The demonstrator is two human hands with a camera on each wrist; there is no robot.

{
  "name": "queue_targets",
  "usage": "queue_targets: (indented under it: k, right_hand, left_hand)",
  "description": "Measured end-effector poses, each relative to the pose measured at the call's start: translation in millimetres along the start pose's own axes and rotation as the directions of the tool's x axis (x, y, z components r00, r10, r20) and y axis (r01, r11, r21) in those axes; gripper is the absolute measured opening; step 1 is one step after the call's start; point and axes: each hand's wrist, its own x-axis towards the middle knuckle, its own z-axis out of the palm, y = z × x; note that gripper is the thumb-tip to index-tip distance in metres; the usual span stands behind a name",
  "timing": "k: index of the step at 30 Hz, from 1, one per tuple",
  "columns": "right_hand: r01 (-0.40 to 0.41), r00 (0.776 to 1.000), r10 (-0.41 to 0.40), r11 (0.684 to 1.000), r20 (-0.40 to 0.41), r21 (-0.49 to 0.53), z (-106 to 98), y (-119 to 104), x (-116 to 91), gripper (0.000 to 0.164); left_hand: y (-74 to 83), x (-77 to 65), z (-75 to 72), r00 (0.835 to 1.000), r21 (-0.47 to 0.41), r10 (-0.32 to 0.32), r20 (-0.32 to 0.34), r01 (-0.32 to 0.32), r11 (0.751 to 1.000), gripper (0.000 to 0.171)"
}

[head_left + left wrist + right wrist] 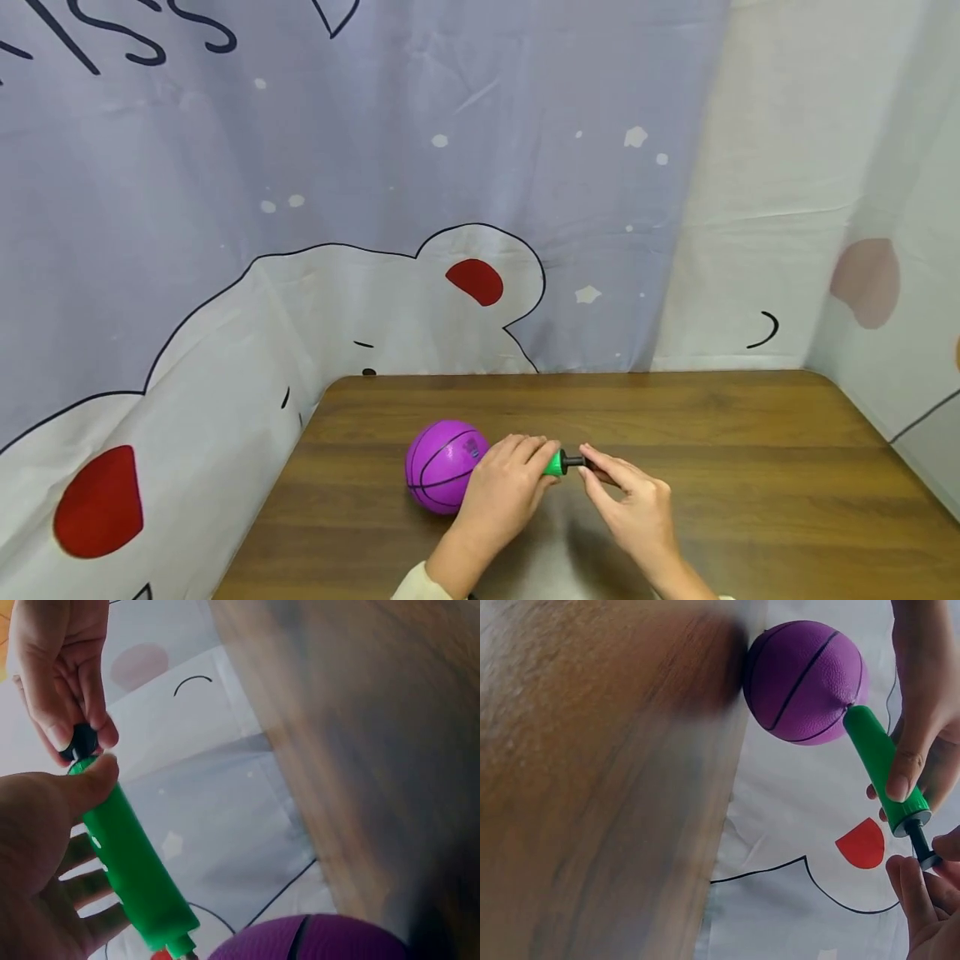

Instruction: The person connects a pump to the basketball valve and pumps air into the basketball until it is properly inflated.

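Note:
A purple ball (442, 468) with black lines, like a small basketball, sits on the wooden table. In the right wrist view a green hand pump (877, 754) has its tip against the ball (806, 682). My left hand (502, 487) grips the pump's green barrel, its thumb along one side in the left wrist view (34, 832). My right hand (636, 508) pinches the black handle (928, 859) at the pump's other end. A short length of black rod shows between handle and barrel. In the head view my left hand hides most of the barrel.
The brown wooden table (750, 467) extends on both sides of the hands. Behind it hangs a pale blue and white curtain (562, 208) with a cartoon bear print, and white cloth (892, 367) stands at the right side too.

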Motion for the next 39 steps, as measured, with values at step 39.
queue_targets:
  k: [39]
  right_hand:
    - [-0.092,0.994,0.094,0.995,0.052,-0.026,-9.4,14.1,3.8,0.034]
  left_hand:
    - [-71.0,-47.5,-19.9,0.886,-0.01,-0.235,0.401,0.26,0.965,0.102]
